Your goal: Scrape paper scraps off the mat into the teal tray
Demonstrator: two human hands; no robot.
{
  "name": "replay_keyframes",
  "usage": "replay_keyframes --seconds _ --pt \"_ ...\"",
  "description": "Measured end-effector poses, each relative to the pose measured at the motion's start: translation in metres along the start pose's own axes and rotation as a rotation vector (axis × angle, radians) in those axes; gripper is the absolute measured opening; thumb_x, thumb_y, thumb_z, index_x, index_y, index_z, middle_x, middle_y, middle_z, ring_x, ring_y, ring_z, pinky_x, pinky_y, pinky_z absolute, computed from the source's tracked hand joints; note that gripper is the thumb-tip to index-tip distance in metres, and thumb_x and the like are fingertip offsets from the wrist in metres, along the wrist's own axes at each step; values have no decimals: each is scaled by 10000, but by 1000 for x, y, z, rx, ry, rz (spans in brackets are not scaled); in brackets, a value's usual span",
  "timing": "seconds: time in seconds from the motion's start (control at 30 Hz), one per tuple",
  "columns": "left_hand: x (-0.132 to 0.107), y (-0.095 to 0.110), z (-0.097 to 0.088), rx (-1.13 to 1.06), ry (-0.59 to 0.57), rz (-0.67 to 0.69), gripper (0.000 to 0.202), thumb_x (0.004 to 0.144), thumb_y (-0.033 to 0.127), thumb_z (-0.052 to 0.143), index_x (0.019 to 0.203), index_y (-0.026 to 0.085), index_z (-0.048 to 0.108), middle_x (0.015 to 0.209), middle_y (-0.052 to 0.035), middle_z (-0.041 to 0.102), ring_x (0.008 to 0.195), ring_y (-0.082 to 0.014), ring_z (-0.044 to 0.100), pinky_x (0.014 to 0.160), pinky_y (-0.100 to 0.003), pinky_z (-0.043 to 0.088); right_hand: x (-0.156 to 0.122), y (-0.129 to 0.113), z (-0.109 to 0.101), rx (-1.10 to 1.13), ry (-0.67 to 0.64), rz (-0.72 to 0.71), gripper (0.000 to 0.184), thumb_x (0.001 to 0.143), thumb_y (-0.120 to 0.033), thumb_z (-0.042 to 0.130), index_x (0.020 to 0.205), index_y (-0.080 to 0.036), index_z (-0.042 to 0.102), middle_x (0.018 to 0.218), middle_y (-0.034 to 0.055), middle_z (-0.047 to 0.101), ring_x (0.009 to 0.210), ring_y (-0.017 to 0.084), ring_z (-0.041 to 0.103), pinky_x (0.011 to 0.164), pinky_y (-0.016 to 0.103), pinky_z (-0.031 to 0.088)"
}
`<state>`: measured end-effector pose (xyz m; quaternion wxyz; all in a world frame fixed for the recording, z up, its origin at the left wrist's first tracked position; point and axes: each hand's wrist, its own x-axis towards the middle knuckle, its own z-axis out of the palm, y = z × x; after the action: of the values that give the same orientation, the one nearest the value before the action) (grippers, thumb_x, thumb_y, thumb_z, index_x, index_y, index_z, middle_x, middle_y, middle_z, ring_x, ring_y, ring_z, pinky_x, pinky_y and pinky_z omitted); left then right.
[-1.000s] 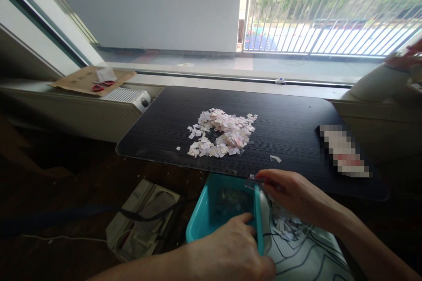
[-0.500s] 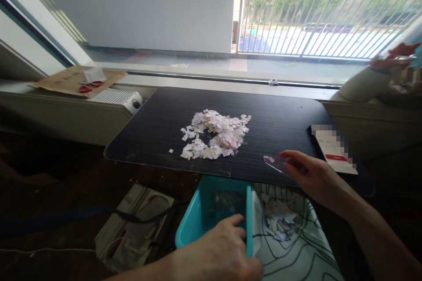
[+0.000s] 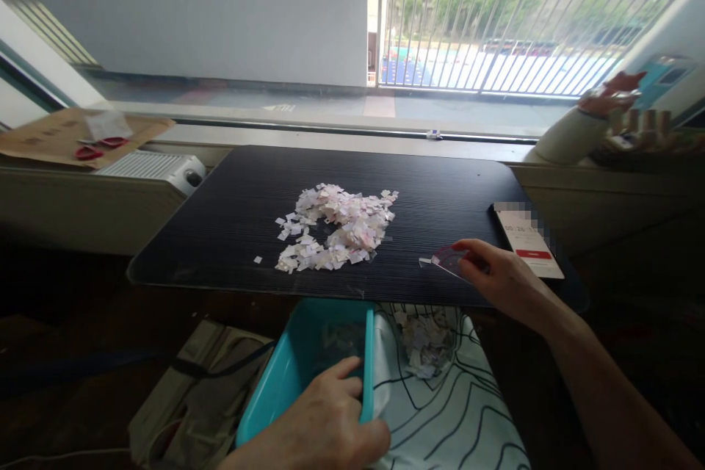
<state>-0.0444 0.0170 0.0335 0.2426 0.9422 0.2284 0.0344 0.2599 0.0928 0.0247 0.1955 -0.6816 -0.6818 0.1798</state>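
My right hand pinches a thin clear plastic piece with reddish marks, low over the dark table. Its exact kind I cannot make out. A small pale scrap shows at its tip. Left of it lies a loose pile of small white and pinkish paper squares, with one square apart. My left hand is closed over the near right rim of a teal plastic bin, its forefinger stretched over the inside. Pale scraps show dimly in the bin.
A phone lies on the right of the black table. More paper scraps rest on patterned cloth beside the bin. Red-handled scissors lie on a brown envelope at left. A box stands lower left.
The camera view has swung to the right, so everything sits further left. My right hand's plastic piece now shows at a slightly different angle. My left hand stays on the bin's rim.
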Motion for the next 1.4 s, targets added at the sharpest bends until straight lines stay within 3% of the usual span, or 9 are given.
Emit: replay_keyframes --seconds 0.23,0.4,0.7,0.87,0.97,1.1,1.23,1.3,1.4 --pt "4 0 0 -5 -29 2 194 841 138 597 750 202 437 734 10 614 779 -180 606 1023 -395 379 3 -14 9 104 -114 -73 281 882 -269 490 1092 -193 660 796 26 722 681 161 641 618 248 461" --pt "3 -1 1 20 -16 14 192 859 173 592 753 206 436 727 6 616 776 -186 605 1017 -392 385 8 -7 9 102 -40 -18 285 853 -286 529 1086 -198 668 787 24 716 661 163 624 600 252 459" --pt "3 -1 0 18 -50 3 204 840 200 655 778 206 460 778 8 636 804 -188 613 1028 -390 368 0 -3 12 178 -115 4 298 861 -297 515 1099 -205 668 809 22 717 682 164 628 623 260 467" --pt "2 -1 1 -2 -49 -9 215 847 178 657 772 201 457 781 11 636 801 -181 608 1031 -389 359 2 4 7 136 -55 38 312 854 -308 517 1099 -189 667 809 33 718 671 167 630 614 273 470" --pt "2 -1 1 -2 -69 -5 236 834 199 681 772 200 453 780 10 633 808 -186 606 1033 -396 356 11 13 5 62 48 71 331 849 -317 525 1121 -186 660 799 31 715 680 179 637 633 289 473" --pt "2 -1 2 6 -75 -4 223 849 201 662 774 201 452 774 8 631 798 -188 604 1029 -399 357 21 19 1 -228 86 128 385 870 -310 513 1202 -154 631 928 87 722 796 246 658 678 345 464" --pt "2 -2 3 15 -45 13 218 886 231 625 761 202 448 750 9 622 777 -185 603 1019 -389 369 16 6 2 -406 180 9 329 894 -311 513 1151 -167 659 1138 140 663 983 291 624 740 362 465" --pt "2 -3 4 20 -40 27 226 888 243 626 761 202 444 740 11 618 770 -184 603 1015 -389 375 12 -8 7 -314 109 -95 233 904 -287 515 1024 -206 698 1069 89 681 950 242 634 756 322 460" --pt "3 -4 4 24 -45 36 230 880 231 639 765 201 443 729 16 616 765 -181 604 1011 -392 381 13 -29 18 -197 -139 -171 178 898 -303 551 900 -225 711 908 32 697 805 180 647 695 274 438"
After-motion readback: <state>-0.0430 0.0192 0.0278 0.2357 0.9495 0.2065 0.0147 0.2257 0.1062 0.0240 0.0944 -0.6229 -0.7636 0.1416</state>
